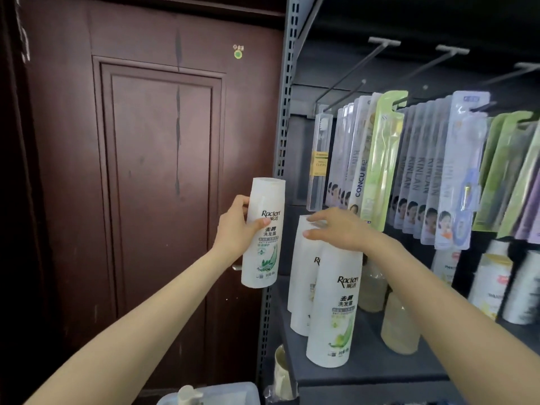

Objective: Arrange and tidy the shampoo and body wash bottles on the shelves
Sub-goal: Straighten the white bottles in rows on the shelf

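Your view was evenly lit on the door [152,171], dark in the corners, edges bowed, and the right hand [339,229] smeared.

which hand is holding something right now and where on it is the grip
The left hand grips a white Raclen shampoo bottle around its middle. The right hand, fingers straight, reaches over white shelf bottles, holding nothing.

Glossy white plastic bottle [264,232], matt grey metal shelf [380,372], cracked brown wooden door [146,171].
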`<action>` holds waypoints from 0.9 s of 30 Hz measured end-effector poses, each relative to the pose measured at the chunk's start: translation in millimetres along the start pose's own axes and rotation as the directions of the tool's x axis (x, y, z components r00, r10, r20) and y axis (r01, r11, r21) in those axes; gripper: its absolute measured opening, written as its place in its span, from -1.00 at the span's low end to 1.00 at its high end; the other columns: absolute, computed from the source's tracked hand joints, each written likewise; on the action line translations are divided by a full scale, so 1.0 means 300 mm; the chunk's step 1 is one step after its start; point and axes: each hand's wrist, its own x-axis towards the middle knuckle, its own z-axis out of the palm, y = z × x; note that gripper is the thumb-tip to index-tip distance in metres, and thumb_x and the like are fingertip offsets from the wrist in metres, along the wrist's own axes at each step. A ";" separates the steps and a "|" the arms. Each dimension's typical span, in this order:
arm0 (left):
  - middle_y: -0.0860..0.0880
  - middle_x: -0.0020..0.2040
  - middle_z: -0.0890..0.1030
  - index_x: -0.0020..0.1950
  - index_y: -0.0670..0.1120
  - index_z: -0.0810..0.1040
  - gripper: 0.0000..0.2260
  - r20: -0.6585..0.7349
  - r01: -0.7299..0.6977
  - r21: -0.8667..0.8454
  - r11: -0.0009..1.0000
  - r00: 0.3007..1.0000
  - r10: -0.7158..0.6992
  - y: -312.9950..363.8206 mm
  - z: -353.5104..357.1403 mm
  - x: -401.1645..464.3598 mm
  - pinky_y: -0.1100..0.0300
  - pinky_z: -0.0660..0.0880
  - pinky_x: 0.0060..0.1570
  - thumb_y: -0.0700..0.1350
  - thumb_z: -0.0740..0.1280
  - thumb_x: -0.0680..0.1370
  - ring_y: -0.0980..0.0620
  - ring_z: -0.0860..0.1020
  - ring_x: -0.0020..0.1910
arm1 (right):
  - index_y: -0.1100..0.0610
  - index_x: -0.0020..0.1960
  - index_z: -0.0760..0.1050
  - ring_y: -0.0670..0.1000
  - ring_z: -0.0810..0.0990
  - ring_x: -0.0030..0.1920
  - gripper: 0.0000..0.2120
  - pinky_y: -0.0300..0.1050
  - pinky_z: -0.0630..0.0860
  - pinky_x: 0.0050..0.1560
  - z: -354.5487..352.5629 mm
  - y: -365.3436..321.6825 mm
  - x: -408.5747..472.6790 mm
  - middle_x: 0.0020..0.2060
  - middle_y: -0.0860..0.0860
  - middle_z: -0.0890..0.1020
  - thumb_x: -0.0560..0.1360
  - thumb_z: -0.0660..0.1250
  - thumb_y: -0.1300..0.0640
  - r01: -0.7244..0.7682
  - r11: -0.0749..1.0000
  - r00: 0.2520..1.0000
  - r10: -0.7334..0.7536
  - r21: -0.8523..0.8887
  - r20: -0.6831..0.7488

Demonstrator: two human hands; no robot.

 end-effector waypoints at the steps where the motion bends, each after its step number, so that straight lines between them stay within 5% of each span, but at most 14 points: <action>1: -0.04 0.10 0.58 0.18 -0.13 0.39 -0.67 0.013 0.004 0.001 1.000 1.000 -0.004 -0.018 0.014 0.021 0.04 0.55 0.00 -0.13 0.40 0.48 -0.01 0.59 -0.02 | 0.08 0.45 0.32 0.06 0.29 0.44 -0.46 0.08 0.16 0.46 -0.005 0.005 0.008 0.45 0.01 0.34 0.54 0.26 -0.12 -0.009 1.000 0.999 0.009 -0.006 0.032; 9: -0.06 0.08 0.58 0.16 -0.14 0.39 -0.67 0.093 0.048 -0.006 0.999 0.995 -0.047 -0.150 0.142 0.114 0.07 0.53 -0.02 -0.12 0.41 0.48 -0.04 0.58 -0.02 | 0.40 0.30 0.36 0.21 0.45 0.27 -0.60 0.07 0.16 0.43 0.007 0.015 0.027 0.28 0.27 0.47 0.60 0.14 0.12 -0.127 0.992 0.991 0.127 -0.005 0.045; 14: -0.03 0.03 0.57 0.14 -0.14 0.38 -0.68 0.129 0.081 -0.019 0.996 0.989 -0.078 -0.196 0.184 0.146 0.13 0.50 -0.09 -0.13 0.42 0.48 -0.01 0.57 -0.08 | 0.28 0.36 0.39 0.12 0.42 0.34 -0.59 0.00 0.24 0.39 0.016 0.010 0.016 0.36 0.13 0.45 0.60 0.16 0.06 -0.097 0.995 0.995 0.097 0.029 0.019; 19: -0.04 0.00 0.56 0.13 -0.16 0.38 -0.68 0.185 0.102 -0.030 0.994 0.978 -0.094 -0.223 0.234 0.151 0.09 0.53 -0.07 -0.14 0.42 0.47 -0.01 0.57 -0.08 | 0.37 0.28 0.39 0.19 0.46 0.26 -0.56 0.05 0.32 0.31 0.021 0.008 0.020 0.27 0.26 0.48 0.59 0.20 0.04 -0.118 0.991 0.993 0.119 0.059 -0.022; 23: -0.03 0.00 0.57 0.14 -0.13 0.38 -0.67 0.193 0.123 -0.034 0.992 0.974 -0.115 -0.247 0.259 0.150 0.01 0.55 0.00 -0.11 0.42 0.47 -0.03 0.58 -0.04 | 0.17 0.42 0.36 0.04 0.37 0.39 -0.53 -0.12 0.25 0.34 0.014 0.008 0.017 0.42 0.04 0.39 0.59 0.20 -0.03 -0.066 0.997 0.998 0.065 0.051 0.006; 27: -0.02 -0.02 0.55 0.14 -0.16 0.37 -0.68 0.222 0.106 -0.068 0.992 0.971 -0.089 -0.245 0.265 0.155 0.09 0.53 -0.05 -0.14 0.41 0.48 0.00 0.56 -0.07 | 0.12 0.44 0.34 0.04 0.32 0.43 -0.51 -0.01 0.18 0.45 0.007 0.005 0.024 0.44 0.02 0.36 0.57 0.21 -0.06 -0.058 0.998 0.998 0.058 0.023 0.014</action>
